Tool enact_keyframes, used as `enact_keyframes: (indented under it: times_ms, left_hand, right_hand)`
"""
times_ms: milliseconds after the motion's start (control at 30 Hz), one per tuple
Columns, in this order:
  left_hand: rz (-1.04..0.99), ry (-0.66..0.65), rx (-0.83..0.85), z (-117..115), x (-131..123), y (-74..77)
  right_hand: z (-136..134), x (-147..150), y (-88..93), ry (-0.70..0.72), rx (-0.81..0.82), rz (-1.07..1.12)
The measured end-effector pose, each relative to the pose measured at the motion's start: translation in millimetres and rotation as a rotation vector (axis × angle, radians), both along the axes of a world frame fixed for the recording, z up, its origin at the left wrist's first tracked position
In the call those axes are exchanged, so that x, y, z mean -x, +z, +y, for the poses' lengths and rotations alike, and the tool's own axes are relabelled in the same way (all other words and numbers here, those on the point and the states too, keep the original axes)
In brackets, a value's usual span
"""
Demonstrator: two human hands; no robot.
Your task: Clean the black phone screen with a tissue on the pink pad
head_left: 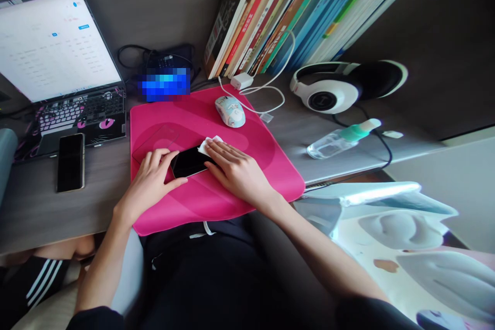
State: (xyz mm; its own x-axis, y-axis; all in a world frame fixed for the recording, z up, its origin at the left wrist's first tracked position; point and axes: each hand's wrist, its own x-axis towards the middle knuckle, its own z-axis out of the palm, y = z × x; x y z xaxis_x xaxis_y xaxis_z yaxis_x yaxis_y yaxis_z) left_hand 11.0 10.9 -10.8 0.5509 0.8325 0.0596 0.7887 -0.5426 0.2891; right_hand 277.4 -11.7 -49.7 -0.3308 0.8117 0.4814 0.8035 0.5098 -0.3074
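Observation:
A black smartphone (189, 162) lies screen up on the pink desk mat (232, 201). My left hand (152, 178) grips its left end, thumb along the near edge and fingers at the far edge. With nearly flat fingers, my right hand (235, 167) presses a folded white wipe (207, 145) onto the right end of the screen, partly covering both. A thin clear rectangular sheet (158, 140) lies on the mat just beyond my left hand. Farther back on the mat sits a pale patterned mouse (231, 112).
An open laptop (62, 62) stands at left, with a second phone (70, 162) before it. Books (251, 31) line the back. White headphones (328, 93), a clear spray bottle (340, 139) and a white charger (242, 81) with its looped cable lie on the desk. A white bag (371, 216) stands at right.

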Motion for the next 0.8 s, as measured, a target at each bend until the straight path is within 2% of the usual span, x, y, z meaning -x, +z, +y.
enact_keyframes:
  times_ms: [800]
  left_hand:
    - [-0.037, 0.002, -0.005, -0.3, -0.3, -0.8]
  right_hand:
    - [0.7, 0.7, -1.2, 0.004, -0.009, 0.002]
